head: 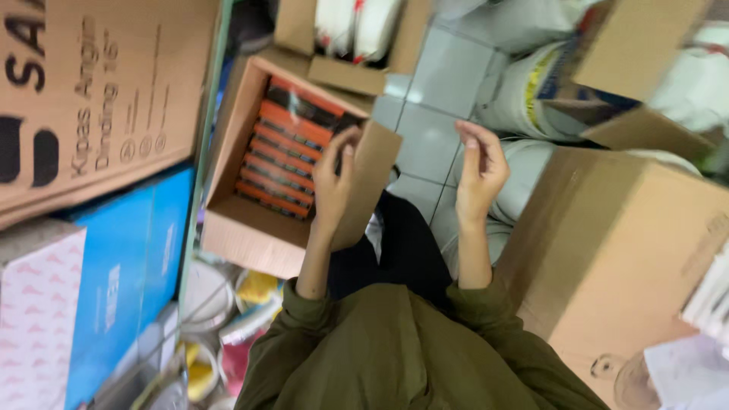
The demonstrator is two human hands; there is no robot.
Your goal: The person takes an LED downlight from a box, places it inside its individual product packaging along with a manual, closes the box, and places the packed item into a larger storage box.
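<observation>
Far to the left of the left hand (334, 178): a big brown carton (99, 91) w/ dark print leaning upright, a blue box (125, 288) under it, and a white box w/ pink pattern (34, 319) at the frame edge. Below the left forearm, some bowls and plastic bits (220, 319), too blurred to name.

Just left of and behind the left hand sits the open cardboard box (250, 220), packed w/ rows of orange-and-black packs (285, 156) standing on edge, tight together. The left hand is up by the box's near flap (376, 182), fingers loosely curled, thumb and fingertips close together at the flap's top corner. Whether it pinches the flap or just hovers in front of it can't be told from this view. No pack is in it.

The right hand (478, 171) is raised, apart from the left, over the tiled floor (425, 129); fingers half bent, nothing in it, touching nothing.

Judgement: to handle the flap cleanly, grip near the corner and fold it outward along the crease, w/ the other hand steadying the box wall so the packs don't tip.

Right of the right hand: a large closed brown carton (623, 250), white sacks (524, 91) behind it, and another open carton (630, 45) beyond. The person wears olive sleeves (395, 349).
</observation>
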